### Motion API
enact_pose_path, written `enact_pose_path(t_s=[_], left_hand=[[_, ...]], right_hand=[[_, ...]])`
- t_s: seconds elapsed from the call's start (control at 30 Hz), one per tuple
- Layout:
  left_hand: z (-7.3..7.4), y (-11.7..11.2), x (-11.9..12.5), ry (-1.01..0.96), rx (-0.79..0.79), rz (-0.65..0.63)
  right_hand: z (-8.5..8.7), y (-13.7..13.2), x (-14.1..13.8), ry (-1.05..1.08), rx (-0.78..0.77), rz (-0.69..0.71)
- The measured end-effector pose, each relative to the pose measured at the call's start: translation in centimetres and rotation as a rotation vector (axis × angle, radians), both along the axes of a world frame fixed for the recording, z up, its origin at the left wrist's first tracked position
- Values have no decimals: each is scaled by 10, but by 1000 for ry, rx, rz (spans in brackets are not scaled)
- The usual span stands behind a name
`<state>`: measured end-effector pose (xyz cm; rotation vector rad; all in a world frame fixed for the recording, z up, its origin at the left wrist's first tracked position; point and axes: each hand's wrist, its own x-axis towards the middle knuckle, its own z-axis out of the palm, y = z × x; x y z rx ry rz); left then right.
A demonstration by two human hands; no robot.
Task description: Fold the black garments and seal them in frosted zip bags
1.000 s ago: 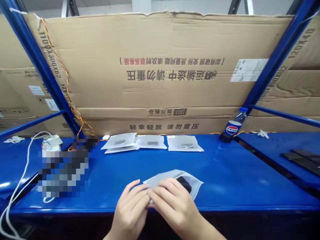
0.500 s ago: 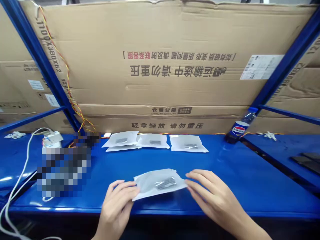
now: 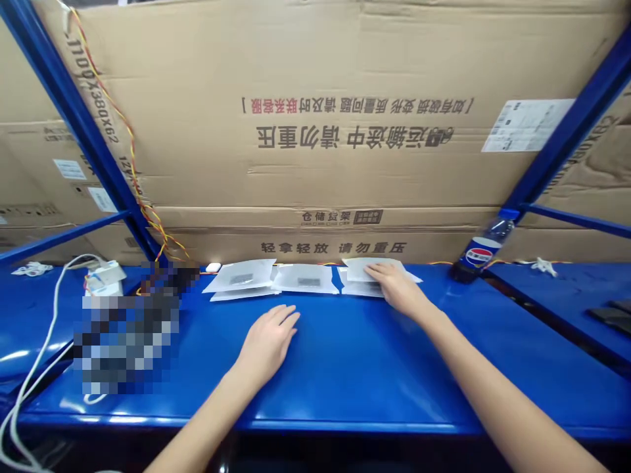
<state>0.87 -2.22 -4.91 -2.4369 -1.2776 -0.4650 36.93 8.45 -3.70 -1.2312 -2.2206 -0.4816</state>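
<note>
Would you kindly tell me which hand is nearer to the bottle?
Right. The right hand touches a pouch left of the bottle; the left hand is farther left, lower in view.

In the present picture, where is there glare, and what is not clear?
Head view: white glare streaks line the blue shelf's front edge; same head view: a pixelated patch at left hides what is there, and the dark contents of the middle frosted bag look indistinct.
</note>
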Motion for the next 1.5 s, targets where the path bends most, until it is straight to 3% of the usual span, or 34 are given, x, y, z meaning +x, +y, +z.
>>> enact_pose_path(t_s=[0.07,0.17,0.27,0.33,0.4,0.57,0.6,0.67,0.8,0.97,1.07,1.23,1.3,1.5], left_hand=[[9,36,6,65,-16,8],[22,83,14,126,-25,21],[28,101,21,161,-19,14],[27,89,23,174,2,-11],[24,56,21,176,42,-43],[6,-70,-2,100,221,-164],[2,-89,-6,59,259,-175],[-1,-110,-8,1,317,-176],[6,-104,16,-75,330,-208],[17,-83,57,-177,370,-351],[21,-80,46,-162,368,-347],[23,-89,-7,-99,374,-233],[23,-98,-17,-108,329,-205],[28,-111,5,-102,148,-176]], right_hand=[[-11,1,-5,-23,-11,28],[-19,-5,-37,-72,0,98],[-18,-3,-77,-147,2,151],[-16,-8,-95,-186,8,157],[-13,-28,-98,-206,27,168],[-19,-136,-68,-178,107,277],[-22,-155,-63,-123,143,333],[-28,-180,-59,-33,63,371],[-33,-189,-80,163,-89,431],[-29,-184,-107,336,23,410],[-27,-182,-98,351,9,396],[-27,-174,-69,482,-99,286],[-28,-170,-65,527,-172,240],[-25,-160,-75,588,-224,122]])
